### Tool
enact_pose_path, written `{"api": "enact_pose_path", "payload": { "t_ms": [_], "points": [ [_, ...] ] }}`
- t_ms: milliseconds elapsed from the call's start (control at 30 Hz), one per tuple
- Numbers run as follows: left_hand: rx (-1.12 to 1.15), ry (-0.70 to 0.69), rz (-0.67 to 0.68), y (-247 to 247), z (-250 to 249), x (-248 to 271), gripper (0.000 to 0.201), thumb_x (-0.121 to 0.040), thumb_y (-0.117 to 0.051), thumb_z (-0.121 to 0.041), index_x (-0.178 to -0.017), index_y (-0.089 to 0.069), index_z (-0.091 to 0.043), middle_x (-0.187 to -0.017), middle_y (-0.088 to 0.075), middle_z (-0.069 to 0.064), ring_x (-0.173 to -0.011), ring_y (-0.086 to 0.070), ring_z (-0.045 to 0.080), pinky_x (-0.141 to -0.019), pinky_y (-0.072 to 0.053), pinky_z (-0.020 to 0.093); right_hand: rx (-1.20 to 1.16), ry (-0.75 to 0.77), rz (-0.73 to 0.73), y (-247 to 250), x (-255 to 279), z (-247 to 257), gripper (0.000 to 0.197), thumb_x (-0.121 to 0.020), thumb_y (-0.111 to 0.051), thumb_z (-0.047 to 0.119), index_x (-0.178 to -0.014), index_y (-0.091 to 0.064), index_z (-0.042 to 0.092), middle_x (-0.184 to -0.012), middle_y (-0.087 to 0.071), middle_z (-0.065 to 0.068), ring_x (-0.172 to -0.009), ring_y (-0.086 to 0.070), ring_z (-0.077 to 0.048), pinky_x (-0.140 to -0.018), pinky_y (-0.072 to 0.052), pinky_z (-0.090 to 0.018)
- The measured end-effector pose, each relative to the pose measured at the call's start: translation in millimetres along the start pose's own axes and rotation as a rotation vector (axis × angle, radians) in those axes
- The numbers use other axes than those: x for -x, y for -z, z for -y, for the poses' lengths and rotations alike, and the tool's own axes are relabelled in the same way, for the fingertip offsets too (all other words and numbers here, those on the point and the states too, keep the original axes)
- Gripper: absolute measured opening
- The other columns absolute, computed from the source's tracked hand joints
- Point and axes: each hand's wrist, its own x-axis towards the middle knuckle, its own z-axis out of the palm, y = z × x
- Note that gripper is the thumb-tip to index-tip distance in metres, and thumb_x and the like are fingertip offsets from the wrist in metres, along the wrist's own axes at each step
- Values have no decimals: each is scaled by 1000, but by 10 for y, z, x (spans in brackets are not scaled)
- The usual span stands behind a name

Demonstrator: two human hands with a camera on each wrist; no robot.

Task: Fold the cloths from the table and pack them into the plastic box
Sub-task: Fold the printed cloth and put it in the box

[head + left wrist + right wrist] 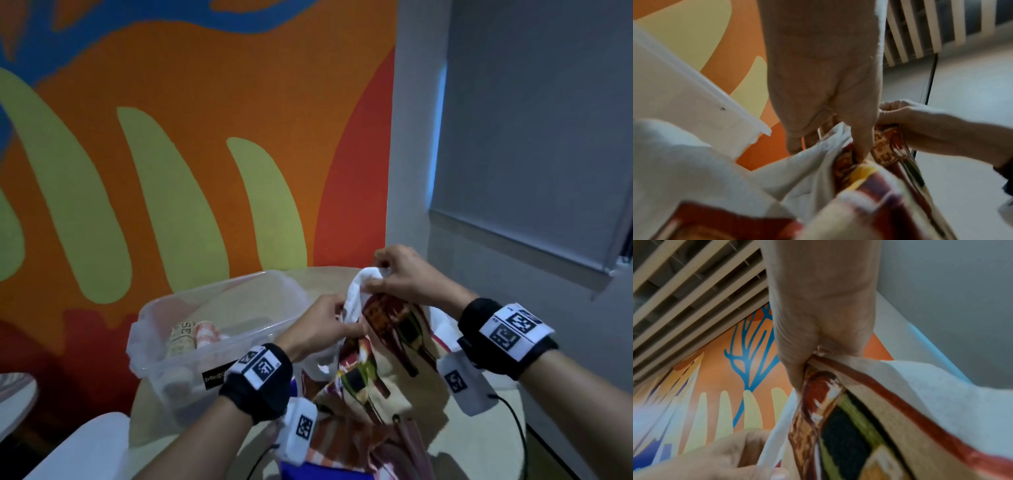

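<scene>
A patterned cloth [380, 335], white on the back with red, green and black print, hangs lifted above the table. My right hand [394, 270] pinches its top edge; in the right wrist view the cloth [869, 418] runs out from under that hand [818, 356]. My left hand [329, 325] grips the cloth a little lower and to the left; the left wrist view shows its fingers [859, 146] tucked into the cloth [818, 170]. The clear plastic box [219, 349] stands to the left of the hands and holds several folded cloths [195, 335].
The round beige table [486, 425] carries the box and more cloth [342, 445] at its near edge. A painted wall [205, 154] stands close behind. A white chair [89, 442] is at lower left, and a cable [517, 428] trails at right.
</scene>
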Motion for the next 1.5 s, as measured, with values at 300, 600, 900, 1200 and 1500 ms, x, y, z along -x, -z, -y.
{"api": "enact_pose_path", "payload": {
  "t_ms": [300,600,900,1200,1500],
  "points": [
    [-22,-32,-178,609,-163,-61,23,-89,-81,-23,-109,-71,-18,-99,-77,8,-83,-76,23,-73,-61,31,-1,5,-16,288,-178,-52,29,-81,-83,30,-77,-66,6,-67,-55,0,-61,-46,-13,-51,-30,-23],
    [-182,-352,-282,617,-527,-113,31,-91,-79,-25,-120,-66,-23,-115,-69,-10,-110,-64,2,-89,-54,21,-125,225,-39,333,-248,382,7,-88,-79,24,-86,-78,17,-77,-69,9,-69,-62,0,-60,-48,-15],
    [4,-342,-271,491,-600,-125,18,-94,-76,-19,-106,-70,-8,-97,-74,2,-92,-70,11,-84,-58,28,-160,229,-164,468,-345,392,6,-87,-79,17,-81,-78,16,-83,-72,7,-77,-65,-2,-65,-47,-16],
    [-332,13,-23,764,-94,65,17,-92,-75,-34,-91,-75,-17,-80,-78,-3,-71,-74,9,-62,-55,23,-107,33,-371,754,-314,-201,14,-95,-71,21,-84,-68,14,-79,-68,-12,-71,-60,-21,-68,-49,-34],
    [-1,-19,-462,1389,-184,129,26,-84,-84,-29,-89,-77,-4,-85,-77,14,-72,-72,21,-68,-56,35,-238,-185,-265,503,-42,-644,36,-98,-66,32,-79,-63,2,-71,-57,-1,-65,-49,-14,-60,-37,-32]
  ]
}}
